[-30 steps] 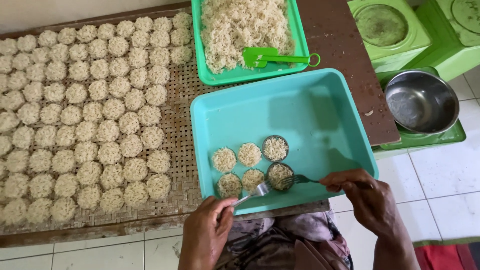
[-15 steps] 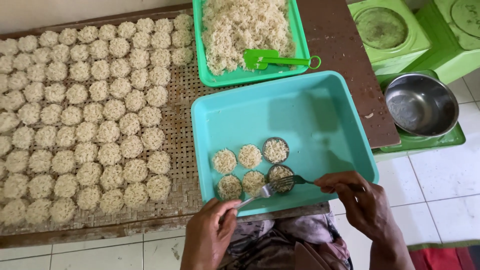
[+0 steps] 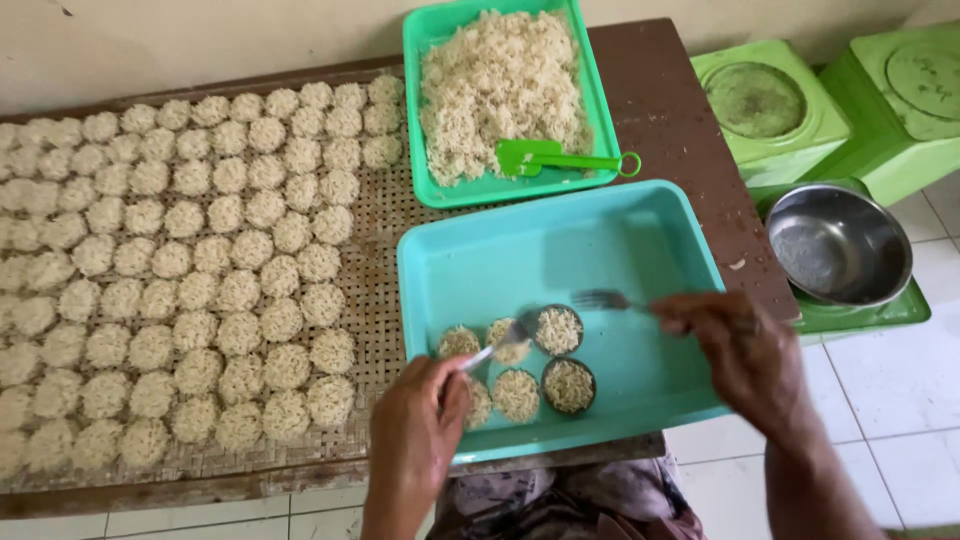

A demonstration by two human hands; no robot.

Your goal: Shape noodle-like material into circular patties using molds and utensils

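Head view, right hand (image 3: 745, 355) lifted fork (image 3: 600, 299) off ring mould (image 3: 568, 384) (0.5 s ago)

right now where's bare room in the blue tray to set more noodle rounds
The blue tray is bare across its far half and right side, between the green tray and the right hand. The near-left corner is crowded with noodle rounds and the left hand.

Single head-worn camera looked steeply down from above the person's own hands, close over the table edge, facing away from the body toward the wall. Left hand (image 3: 415, 430) and right hand (image 3: 745, 360) entered from the bottom; the teal tray (image 3: 600, 240) sat centre frame, woven mat (image 3: 375, 215) left, tiled floor right. No second view, so nothing shared.
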